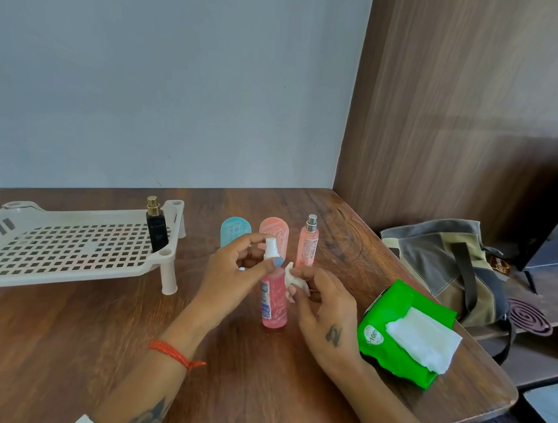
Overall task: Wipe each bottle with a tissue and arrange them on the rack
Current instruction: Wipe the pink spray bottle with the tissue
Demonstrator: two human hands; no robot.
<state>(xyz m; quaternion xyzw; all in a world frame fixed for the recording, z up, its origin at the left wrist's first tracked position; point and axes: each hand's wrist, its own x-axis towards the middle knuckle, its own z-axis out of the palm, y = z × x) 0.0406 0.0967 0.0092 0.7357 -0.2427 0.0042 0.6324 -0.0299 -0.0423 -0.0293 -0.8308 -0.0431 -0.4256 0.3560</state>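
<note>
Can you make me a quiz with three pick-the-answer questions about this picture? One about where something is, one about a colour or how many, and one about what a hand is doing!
1. Where is the black bottle?
A. On the rack
B. On the green pack
C. In the bag

2. How many bottles stand on the table, off the rack?
A. Two
B. Four
C. Six

3. What is the right hand doing?
A. Lying flat on the table
B. Pinching a tissue
C. Lifting the rack

Answers:
1. A, it stands at the rack's right end.
2. B, the blue bottle, the wide pink bottle, the slim pink bottle and the spray bottle that the left hand holds.
3. B, its fingers pinch the crumpled tissue against the spray bottle.
</note>
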